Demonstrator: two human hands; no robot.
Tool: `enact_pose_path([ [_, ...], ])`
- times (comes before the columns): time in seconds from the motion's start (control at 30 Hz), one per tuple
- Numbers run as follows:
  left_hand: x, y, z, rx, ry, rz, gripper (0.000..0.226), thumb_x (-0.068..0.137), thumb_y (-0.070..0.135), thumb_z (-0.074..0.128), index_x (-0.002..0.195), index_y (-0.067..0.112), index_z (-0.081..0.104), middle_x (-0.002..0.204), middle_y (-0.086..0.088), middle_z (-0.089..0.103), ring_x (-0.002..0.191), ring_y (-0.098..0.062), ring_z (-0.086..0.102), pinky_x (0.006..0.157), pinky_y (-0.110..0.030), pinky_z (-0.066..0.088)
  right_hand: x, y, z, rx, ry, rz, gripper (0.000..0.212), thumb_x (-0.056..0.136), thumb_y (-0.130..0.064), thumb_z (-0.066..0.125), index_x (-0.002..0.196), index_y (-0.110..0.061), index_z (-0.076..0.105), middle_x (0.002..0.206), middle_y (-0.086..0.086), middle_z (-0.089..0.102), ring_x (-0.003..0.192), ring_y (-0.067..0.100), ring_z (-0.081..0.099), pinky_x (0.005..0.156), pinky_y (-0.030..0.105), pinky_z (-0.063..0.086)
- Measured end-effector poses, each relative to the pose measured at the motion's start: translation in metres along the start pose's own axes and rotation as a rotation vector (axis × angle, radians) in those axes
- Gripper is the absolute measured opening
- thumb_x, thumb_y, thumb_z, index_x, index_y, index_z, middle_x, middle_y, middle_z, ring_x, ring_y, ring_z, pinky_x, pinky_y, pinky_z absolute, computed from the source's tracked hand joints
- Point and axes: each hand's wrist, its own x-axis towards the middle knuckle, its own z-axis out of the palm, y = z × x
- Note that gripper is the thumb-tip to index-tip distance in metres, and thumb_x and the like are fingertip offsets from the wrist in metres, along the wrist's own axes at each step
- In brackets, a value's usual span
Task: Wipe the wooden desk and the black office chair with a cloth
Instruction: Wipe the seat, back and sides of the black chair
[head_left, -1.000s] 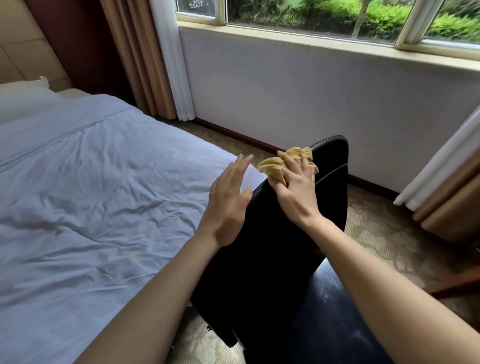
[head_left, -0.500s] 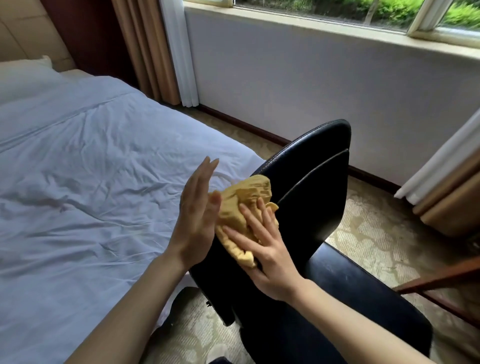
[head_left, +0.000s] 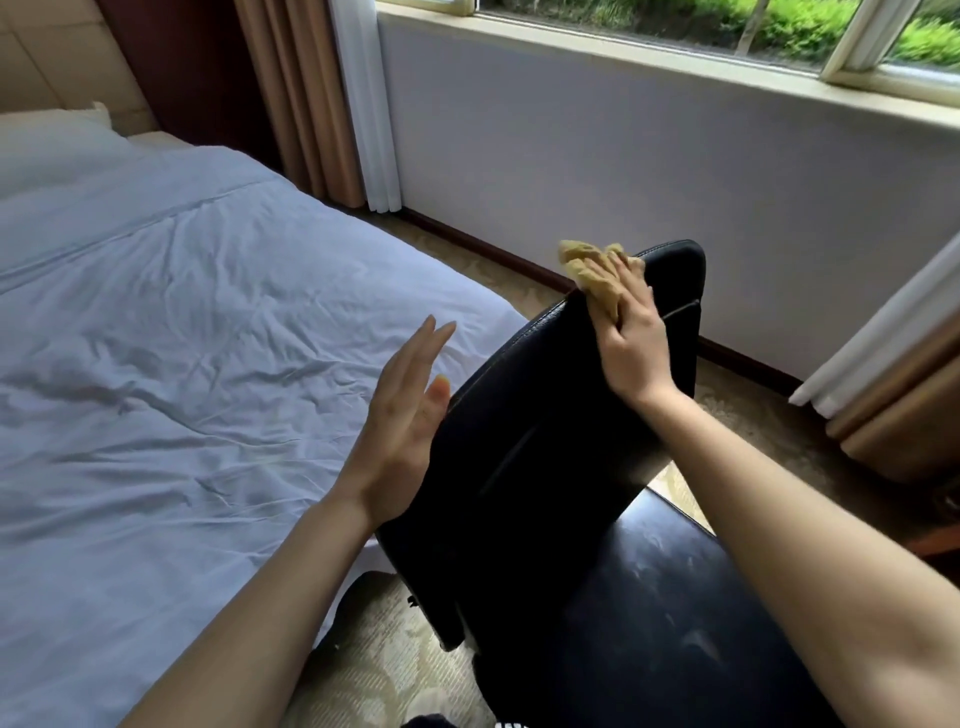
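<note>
Filling the left half of the view, a bed (head_left: 156, 364) lies under a rumpled pale blue duvet, and a plain grey wall (head_left: 623, 156) runs behind it below a window (head_left: 779, 31) with green foliage outside. Just beside the bed stands the black office chair (head_left: 545, 441), its leather backrest tilted towards the bed and its glossy seat (head_left: 675, 613) at the lower right. Patterned beige carpet (head_left: 374, 654) shows under the chair and along the wall. Tan and white curtains (head_left: 311, 104) hang in the far corner, and another set (head_left: 893, 374) hangs at the right edge. Both of the person's bare forearms reach in from below. The left hand (head_left: 400, 421) is held flat at the left edge of the backrest, fingers straight and close together, gripping nothing; whether its palm touches the leather cannot be told. The right hand (head_left: 636, 343) is at the top edge of the backrest, its fingers curled over the yellow cloth (head_left: 592, 270) and pressing it onto the leather. That cloth is bunched, and part of it sticks up past the fingertips above the chair's top.
</note>
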Motion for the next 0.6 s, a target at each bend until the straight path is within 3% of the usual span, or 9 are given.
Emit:
enact_pose_path([
  [0.1,0.000,0.001,0.001,-0.029,0.029,-0.002,0.048,0.089,0.054,0.020,0.136,0.045,0.022,0.156,0.010,0.018,0.142,0.001,0.013,0.116,-0.023,0.012,0.020,-0.018,0.013,0.001,0.124,0.335,0.038,0.098,-0.025,0.048,0.134,-0.013,0.052,0.154,0.001,0.030,0.145,0.018,0.015,0.119,0.039,0.007],
  [0.17,-0.001,0.000,0.000,-0.042,0.074,-0.013,0.049,0.090,0.053,0.020,0.138,0.044,0.019,0.157,0.011,0.014,0.143,0.001,0.009,0.113,-0.014,0.010,0.014,-0.035,0.030,-0.081,0.111,0.397,0.031,0.096,-0.028,0.050,0.122,-0.017,0.061,0.154,-0.005,0.027,0.146,0.019,0.007,0.118,0.038,-0.002],
  [0.27,-0.003,-0.002,-0.001,-0.063,0.141,-0.011,0.051,0.092,0.051,0.020,0.141,0.039,0.017,0.158,0.009,0.013,0.143,0.000,0.009,0.110,-0.008,0.009,-0.018,-0.053,0.046,-0.100,0.063,0.234,0.024,0.093,-0.024,0.054,0.112,-0.018,0.067,0.150,-0.006,0.035,0.145,0.019,0.008,0.117,0.038,-0.005],
  [0.47,-0.004,-0.005,-0.003,-0.073,0.249,0.035,0.046,0.094,0.046,0.023,0.139,0.039,0.018,0.157,0.000,0.017,0.144,-0.010,0.017,0.118,-0.038,0.016,-0.088,-0.083,0.054,0.015,-0.072,-0.063,0.035,0.086,-0.024,0.054,0.119,-0.023,0.066,0.146,-0.002,0.042,0.144,0.024,0.016,0.115,0.050,0.003],
  [0.6,-0.005,-0.001,0.000,-0.072,0.431,0.084,0.042,0.095,0.039,0.027,0.136,0.032,0.025,0.153,-0.011,0.025,0.138,-0.020,0.032,0.113,-0.043,0.027,-0.125,-0.077,0.061,0.059,-0.090,-0.249,0.041,0.088,-0.017,0.056,0.128,-0.022,0.058,0.147,0.004,0.041,0.144,0.028,0.019,0.116,0.052,0.010],
])
